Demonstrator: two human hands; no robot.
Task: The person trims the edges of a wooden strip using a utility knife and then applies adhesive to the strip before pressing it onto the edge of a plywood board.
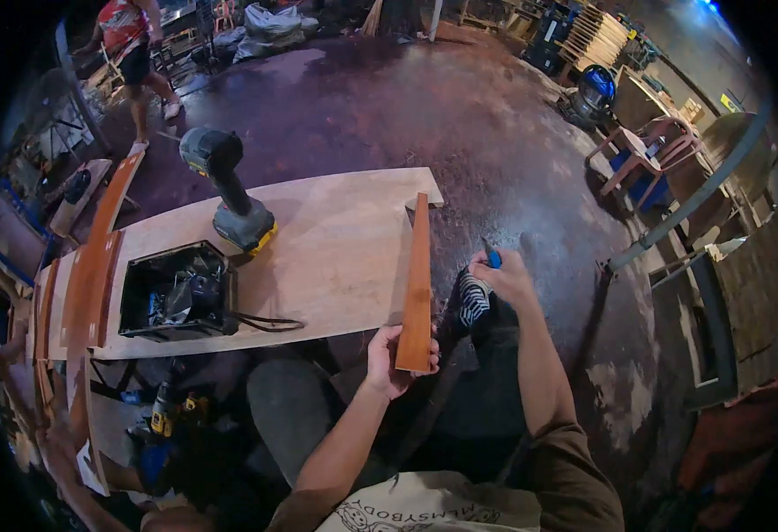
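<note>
A long, reddish-brown wooden piece (417, 293) tapers away from me, its wide end in my left hand (389, 362), whose fingers wrap round it. Its narrow far end lies over the right edge of a pale plywood board (336, 239). To the right of the wood, above my legs, my right hand (506, 273) is closed on a small blue tool (493, 255) with a dark tip; its exact kind cannot be made out. A cordless drill (243, 217) stands upright on the board, behind a black open bin (180, 293) that holds small dark items and a clear bag.
Brown wooden strips (92, 284) cross the board's left end. Another person's arm (70, 461) is at the lower left, near a yellow drill (163, 412). A person in red (127, 44) stands at the upper left. Plastic chairs (646, 151) and a metal pole (699, 191) are at right.
</note>
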